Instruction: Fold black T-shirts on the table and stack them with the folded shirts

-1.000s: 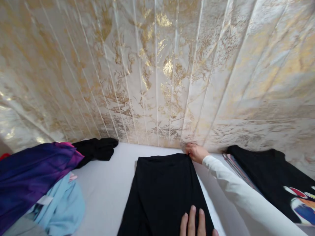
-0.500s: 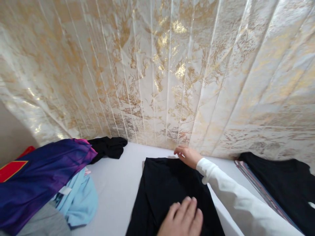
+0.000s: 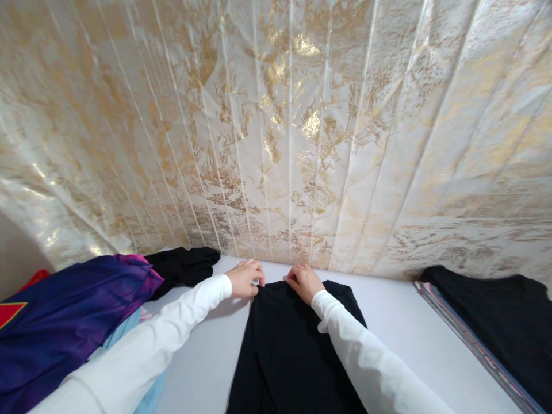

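Observation:
A black garment lies flat on the white surface in front of me, its far edge near the gold-patterned curtain. My left hand is closed on the garment's far left corner. Close beside it, my right hand pinches the same far edge nearer the middle. Both arms wear white sleeves.
A heap of clothes lies at the left: a purple-blue piece, a light blue one under it, and a crumpled black one. A stack topped by a black shirt sits at the right. The curtain hangs along the back.
My left hand has gone from lying flat on the garment's near part to its far left corner. The right hand has slid left along the far edge from the right corner.

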A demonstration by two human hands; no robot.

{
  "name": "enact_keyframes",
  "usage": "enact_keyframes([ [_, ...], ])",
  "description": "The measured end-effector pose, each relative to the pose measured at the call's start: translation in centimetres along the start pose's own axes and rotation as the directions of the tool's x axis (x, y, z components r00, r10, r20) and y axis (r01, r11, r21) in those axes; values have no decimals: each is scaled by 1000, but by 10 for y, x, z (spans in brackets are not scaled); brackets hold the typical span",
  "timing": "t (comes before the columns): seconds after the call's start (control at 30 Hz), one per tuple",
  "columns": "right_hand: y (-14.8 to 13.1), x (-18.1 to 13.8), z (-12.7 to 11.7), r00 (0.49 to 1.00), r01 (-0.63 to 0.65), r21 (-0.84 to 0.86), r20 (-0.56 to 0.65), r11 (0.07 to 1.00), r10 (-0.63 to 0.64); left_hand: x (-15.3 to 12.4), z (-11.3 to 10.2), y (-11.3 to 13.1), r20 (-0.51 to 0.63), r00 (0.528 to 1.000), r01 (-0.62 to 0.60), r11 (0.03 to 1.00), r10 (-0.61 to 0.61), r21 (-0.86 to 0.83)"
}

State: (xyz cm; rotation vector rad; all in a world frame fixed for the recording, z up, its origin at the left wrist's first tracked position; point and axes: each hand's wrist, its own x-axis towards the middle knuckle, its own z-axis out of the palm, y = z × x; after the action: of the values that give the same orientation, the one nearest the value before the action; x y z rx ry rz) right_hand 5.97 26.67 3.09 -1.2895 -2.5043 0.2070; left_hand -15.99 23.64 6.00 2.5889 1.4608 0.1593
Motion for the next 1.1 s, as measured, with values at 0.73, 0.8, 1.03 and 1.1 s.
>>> enact_keyframes([
  [0.73,-27,-60,-22,991,-105,-84,76,991,112,20,12,-18,83,996,-32,994,24,100],
  [0.8,-27,-61,-24,988,-120,-83,84,989,127,21,11,-18,87,996,-32,993,23,113],
  [1.03,-25,-60,-24,985,-98,-139,129,985,116,24,9,-14,98,995,-36,985,19,170],
  [1.1,-25,-60,-23,984,-110,-151,122,982,129,25,8,-14,97,995,-31,982,14,184],
])
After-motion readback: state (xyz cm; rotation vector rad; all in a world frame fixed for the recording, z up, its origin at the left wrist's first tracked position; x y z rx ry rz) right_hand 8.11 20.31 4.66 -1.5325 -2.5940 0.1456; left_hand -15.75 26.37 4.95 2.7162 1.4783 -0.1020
